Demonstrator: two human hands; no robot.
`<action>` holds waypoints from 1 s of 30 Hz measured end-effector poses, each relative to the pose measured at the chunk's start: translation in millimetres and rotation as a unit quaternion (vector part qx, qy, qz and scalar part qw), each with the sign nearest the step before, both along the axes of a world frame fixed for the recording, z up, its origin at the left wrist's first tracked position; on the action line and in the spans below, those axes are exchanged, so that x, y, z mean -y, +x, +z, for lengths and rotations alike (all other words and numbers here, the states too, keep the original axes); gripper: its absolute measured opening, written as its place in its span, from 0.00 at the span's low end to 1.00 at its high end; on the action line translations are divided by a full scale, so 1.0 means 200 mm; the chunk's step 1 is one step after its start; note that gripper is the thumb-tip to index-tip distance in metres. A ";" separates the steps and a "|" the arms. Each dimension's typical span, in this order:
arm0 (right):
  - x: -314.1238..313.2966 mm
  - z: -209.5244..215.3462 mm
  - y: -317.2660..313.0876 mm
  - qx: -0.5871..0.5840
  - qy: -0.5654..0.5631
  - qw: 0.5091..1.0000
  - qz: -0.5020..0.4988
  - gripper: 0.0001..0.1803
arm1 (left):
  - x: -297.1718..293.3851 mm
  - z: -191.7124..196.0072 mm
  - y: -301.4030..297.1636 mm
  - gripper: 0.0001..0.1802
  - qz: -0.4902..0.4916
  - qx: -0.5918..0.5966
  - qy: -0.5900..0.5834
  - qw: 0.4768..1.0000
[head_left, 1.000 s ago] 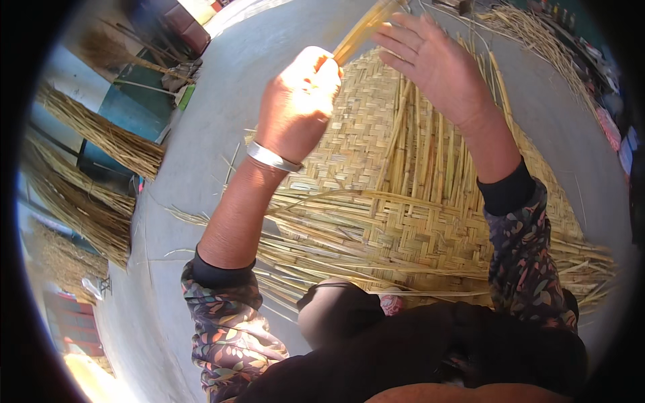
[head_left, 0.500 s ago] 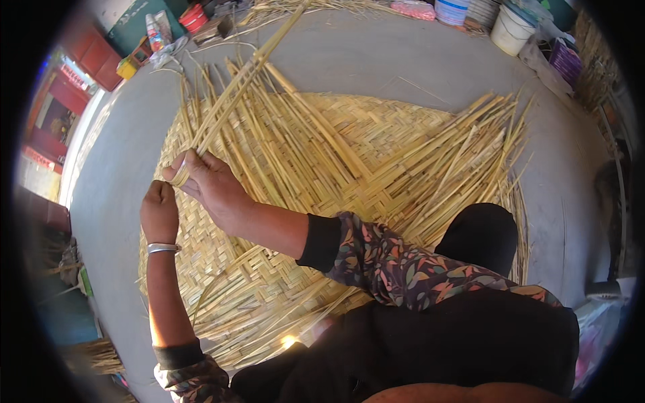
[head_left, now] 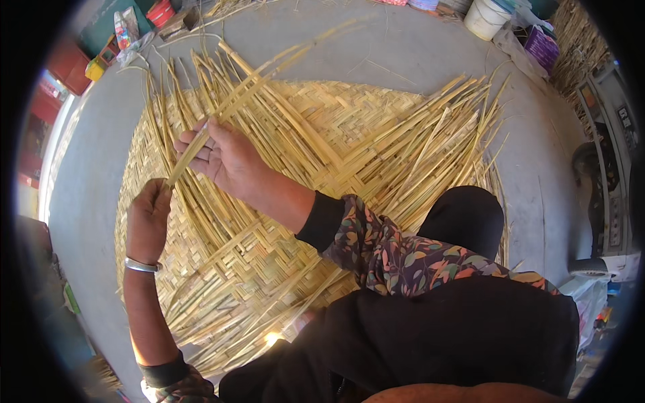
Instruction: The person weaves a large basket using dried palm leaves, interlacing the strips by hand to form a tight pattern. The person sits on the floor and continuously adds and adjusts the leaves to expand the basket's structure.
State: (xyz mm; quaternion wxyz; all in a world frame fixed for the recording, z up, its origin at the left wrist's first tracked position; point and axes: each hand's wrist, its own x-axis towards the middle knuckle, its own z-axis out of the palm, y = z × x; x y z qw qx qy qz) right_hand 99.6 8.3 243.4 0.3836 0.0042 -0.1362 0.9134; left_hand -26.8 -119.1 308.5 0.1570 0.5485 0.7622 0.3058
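Note:
A long split reed strip (head_left: 183, 163) slants up and to the right across my hands, its far part blurred. My left hand (head_left: 149, 211), with a silver bangle on the wrist, pinches the strip's lower end. Farther up, my right hand (head_left: 235, 158) holds the same strip between thumb and fingers, its other fingers loosely curled behind. Below both hands lies a partly woven reed mat (head_left: 376, 101). Loose unwoven reeds (head_left: 282, 134) fan out from its weave toward the far left, and more reeds (head_left: 430, 151) fan out to the right.
My black-clad knee (head_left: 463, 221) rests over the mat's right part. Grey floor (head_left: 403, 54) surrounds the mat. At the far edge stand a red bucket (head_left: 160, 12), a white bucket (head_left: 485, 17) and a purple package (head_left: 541, 48). A grey wheeled vehicle (head_left: 615, 168) stands at right.
The strip's lower part, curled between my hands before, is now stretched straight. My hands have moved slightly apart. The whole view has shifted, bringing the vehicle at right into sight.

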 end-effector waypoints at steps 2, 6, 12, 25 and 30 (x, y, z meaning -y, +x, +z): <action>0.01 -0.02 0.01 -0.009 0.026 1.000 0.003 0.14 | -0.01 -0.01 0.00 0.08 0.000 -0.111 0.007 0.994; 0.10 -0.02 -0.06 0.000 0.035 0.999 0.022 0.15 | -0.05 -0.09 -0.13 0.12 0.013 -0.192 0.018 0.981; 0.21 -0.08 -0.06 -0.122 0.085 0.957 0.250 0.10 | 0.28 0.12 -0.48 0.16 0.066 -0.385 0.062 0.918; 0.05 -1.07 0.57 0.350 0.859 0.113 0.356 0.13 | 0.82 -0.67 -0.73 0.18 0.183 -0.318 0.006 0.930; -0.10 -1.07 0.79 0.402 0.817 0.082 0.406 0.16 | 0.66 -1.33 -0.15 0.21 0.064 -0.061 -0.108 0.990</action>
